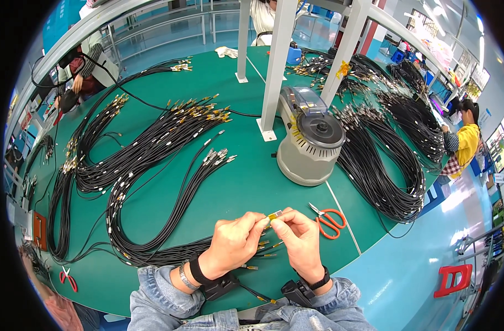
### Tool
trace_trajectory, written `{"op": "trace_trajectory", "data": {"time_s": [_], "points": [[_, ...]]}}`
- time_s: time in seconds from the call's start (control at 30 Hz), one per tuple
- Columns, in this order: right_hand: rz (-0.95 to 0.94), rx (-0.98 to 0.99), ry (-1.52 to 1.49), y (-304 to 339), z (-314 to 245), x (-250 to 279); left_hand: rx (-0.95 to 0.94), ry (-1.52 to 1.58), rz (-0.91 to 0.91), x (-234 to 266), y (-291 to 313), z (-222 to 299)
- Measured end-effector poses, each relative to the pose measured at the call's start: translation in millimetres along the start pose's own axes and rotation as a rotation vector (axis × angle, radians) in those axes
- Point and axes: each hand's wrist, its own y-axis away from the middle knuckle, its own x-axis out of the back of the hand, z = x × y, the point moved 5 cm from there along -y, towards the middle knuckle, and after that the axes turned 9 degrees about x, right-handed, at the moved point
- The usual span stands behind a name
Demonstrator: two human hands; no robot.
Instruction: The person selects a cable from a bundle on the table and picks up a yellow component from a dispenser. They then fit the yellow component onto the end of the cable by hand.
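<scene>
In front of me my left hand (232,243) and my right hand (299,234) meet over the table, both with fingers pinched. Between their fingertips is a small cable connector (275,215) with a yellow band and a pale silvery end; its cable is hidden by my hands. A bundle of black cables (147,255) curves from the left and passes under my left hand. More cable ends (268,254) with yellow bands lie beneath and between my wrists. Right of my right hand rest orange-handled scissors (330,222), their blades apart.
A grey tape dispenser (310,149) stands beyond my hands, near white metal posts (277,66). Coiled black cables lie left (136,160) and right (384,187) on the green table (252,193). Small red-handled scissors (68,280) lie far left. A person in yellow (464,140) works at the right.
</scene>
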Motion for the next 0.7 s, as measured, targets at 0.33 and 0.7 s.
{"op": "trace_trajectory", "data": {"time_s": [0.33,0.7], "points": [[0.013,0.02,0.018,1,-2,4,0.076,0.112,-0.093,-7,2,-5],[-0.029,0.152,0.182,3,-17,1,0.346,0.62,-0.58,-1,7,-2]]}}
